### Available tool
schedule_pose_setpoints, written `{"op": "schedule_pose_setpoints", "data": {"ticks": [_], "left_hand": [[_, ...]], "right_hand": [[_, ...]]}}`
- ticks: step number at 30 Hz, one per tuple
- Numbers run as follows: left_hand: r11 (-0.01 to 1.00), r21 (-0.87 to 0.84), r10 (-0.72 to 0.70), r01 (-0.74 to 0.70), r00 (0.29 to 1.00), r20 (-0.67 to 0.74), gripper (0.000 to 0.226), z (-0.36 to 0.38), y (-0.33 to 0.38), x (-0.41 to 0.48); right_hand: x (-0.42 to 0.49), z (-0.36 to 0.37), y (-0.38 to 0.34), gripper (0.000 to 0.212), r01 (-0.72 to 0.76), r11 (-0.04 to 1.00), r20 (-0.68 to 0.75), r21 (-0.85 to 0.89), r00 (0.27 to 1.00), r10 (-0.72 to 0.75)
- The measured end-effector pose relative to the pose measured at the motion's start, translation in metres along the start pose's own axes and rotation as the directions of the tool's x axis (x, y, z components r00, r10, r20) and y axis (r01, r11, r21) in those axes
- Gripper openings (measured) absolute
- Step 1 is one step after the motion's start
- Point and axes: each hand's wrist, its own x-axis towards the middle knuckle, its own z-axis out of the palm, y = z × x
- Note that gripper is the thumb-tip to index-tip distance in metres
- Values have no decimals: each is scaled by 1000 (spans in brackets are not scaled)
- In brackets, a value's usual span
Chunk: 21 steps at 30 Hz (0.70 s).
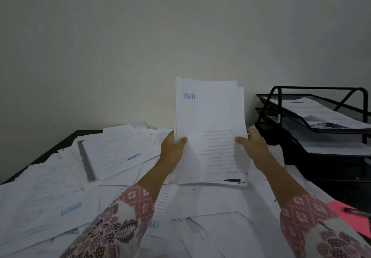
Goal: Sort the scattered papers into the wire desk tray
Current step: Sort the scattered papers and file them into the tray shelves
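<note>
A stack of white sheets [208,117] stands upright in the middle, its front page stamped with an upside-down blue "LUNAS". My left hand [172,149] grips the stack's left edge, thumb on the front. My right hand [255,147] grips the right edge the same way. The bottom edge of the stack rests on or just above the scattered papers [60,197] that cover the desk. The black wire desk tray [313,121] stands at the right, with papers in its upper tiers.
A grey metal ruler [86,161] lies on the papers at the left. A pink sheet [349,219] with a pen on it sits at the lower right. The dark desk edge [60,143] shows at the far left. A plain wall rises behind the desk.
</note>
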Motion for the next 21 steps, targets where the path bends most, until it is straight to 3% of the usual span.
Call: {"op": "schedule_pose_setpoints", "data": {"ticks": [4,7,9,11,15,17,21], "left_hand": [[981,-9,-192,193,981,32,40,-16,-8,12],[964,177,-180,198,977,-111,26,-46,-28,20],[869,452,-104,203,967,-233,26,-75,-45,25],[696,648,-98,309,935,-341,35,-105,-56,25],[421,755,-174,503,862,-477,58,-150,-70,25],[385,726,-206,570,820,-535,71,-165,-78,27],[363,730,-240,579,815,-527,83,-179,-88,28]], "right_hand": [[1,14,0,14,34,995,-53,-98,998,-39],[3,27,-1,19,21,992,-84,-124,996,-31],[4,35,2,24,-28,990,-88,-139,996,16],[3,43,7,23,-92,985,-89,-143,993,80],[3,54,16,12,-191,971,-64,-144,981,183],[3,57,20,11,-219,966,-52,-139,975,214],[3,62,22,13,-233,959,-49,-161,972,228]]}}
